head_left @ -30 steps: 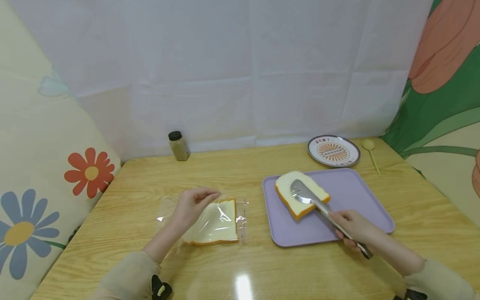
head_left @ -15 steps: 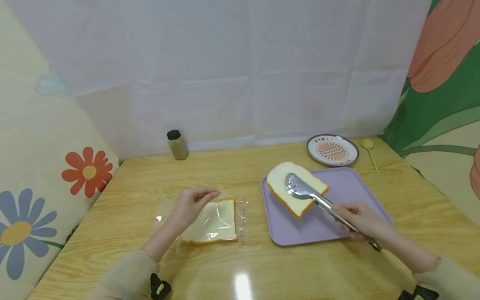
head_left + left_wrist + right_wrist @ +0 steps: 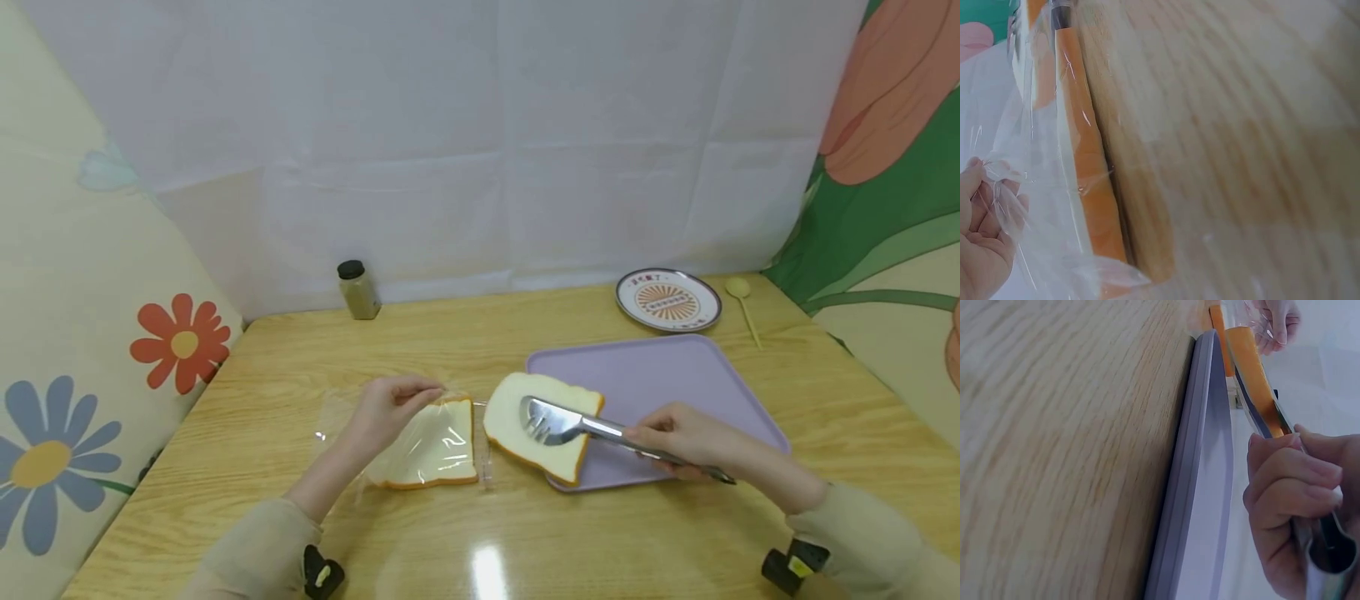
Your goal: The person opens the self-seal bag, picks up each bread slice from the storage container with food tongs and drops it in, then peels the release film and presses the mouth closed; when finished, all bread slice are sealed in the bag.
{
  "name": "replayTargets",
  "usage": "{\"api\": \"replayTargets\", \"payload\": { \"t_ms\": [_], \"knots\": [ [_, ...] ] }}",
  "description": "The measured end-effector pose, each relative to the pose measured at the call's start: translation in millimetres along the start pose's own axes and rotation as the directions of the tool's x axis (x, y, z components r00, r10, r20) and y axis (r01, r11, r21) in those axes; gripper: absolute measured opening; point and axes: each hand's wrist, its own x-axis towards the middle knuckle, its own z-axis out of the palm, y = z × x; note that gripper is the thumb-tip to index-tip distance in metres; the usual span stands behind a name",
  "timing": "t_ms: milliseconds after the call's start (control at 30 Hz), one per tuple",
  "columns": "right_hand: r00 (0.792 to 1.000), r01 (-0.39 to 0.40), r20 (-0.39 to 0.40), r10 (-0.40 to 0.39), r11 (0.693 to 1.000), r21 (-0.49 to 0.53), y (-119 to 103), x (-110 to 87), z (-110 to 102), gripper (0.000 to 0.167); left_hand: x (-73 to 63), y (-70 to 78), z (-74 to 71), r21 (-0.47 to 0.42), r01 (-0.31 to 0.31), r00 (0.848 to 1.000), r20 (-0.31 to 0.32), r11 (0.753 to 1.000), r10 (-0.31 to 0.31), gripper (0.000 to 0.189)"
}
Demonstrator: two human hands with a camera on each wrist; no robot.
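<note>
My left hand (image 3: 390, 414) pinches the upper layer of a clear plastic bag (image 3: 1041, 181), lifting it at the rim. Inside that bag, flat on the table, lies one bread slice (image 3: 435, 446) with an orange crust. In my right hand (image 3: 682, 437) are metal tongs (image 3: 600, 427), the fingers curled round the handles. The tongs clamp a second bread slice (image 3: 517, 417), held up over the tray's left edge and close beside the bag's right end. The lavender tray (image 3: 652, 367) is under the tongs. In the right wrist view the clamped slice (image 3: 1250, 369) stands out past the tray rim.
Behind the tray stands a round patterned plate (image 3: 667, 300), with a yellow spoon (image 3: 742, 308) to its right. A small black-capped jar (image 3: 358, 290) is at the back left. A white cloth (image 3: 420, 150) hangs behind the wooden table (image 3: 285, 375).
My right hand has lifted the bread slice in the tongs off the tray and carried it left, toward the bag. The left hand has stayed nearly still on the plastic.
</note>
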Motion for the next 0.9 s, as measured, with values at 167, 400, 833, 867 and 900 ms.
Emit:
{"api": "replayTargets", "payload": {
  "t_ms": [167,400,833,867,900],
  "knots": [
    [0.999,-0.018,0.032,0.018,1.000,0.011,-4.9,7.1,3.9,0.049,0.3,1.1,1.4,-0.005,0.018,1.000,0.006,1.000,-0.018,0.012],
    [0.996,-0.007,0.084,0.004,0.999,0.032,-8.5,15.2,6.7,0.048,-1.0,2.2,2.4,-0.027,0.036,0.999,0.009,0.999,-0.035,0.014],
    [0.979,0.065,0.197,-0.062,0.998,-0.009,-7.8,39.0,1.3,0.043,-1.4,2.4,5.9,-0.043,0.029,1.000,-0.008,0.999,-0.029,0.014],
    [0.978,0.076,0.196,-0.069,0.997,-0.027,-7.7,41.9,0.4,0.042,-1.7,2.3,6.0,-0.041,0.031,1.000,-0.005,0.999,-0.031,0.014],
    [0.978,0.087,0.195,-0.076,0.995,-0.048,-8.0,44.5,-0.4,0.041,-2.0,1.9,6.0,-0.038,0.033,0.999,-0.001,0.999,-0.033,0.014]
  ]
}}
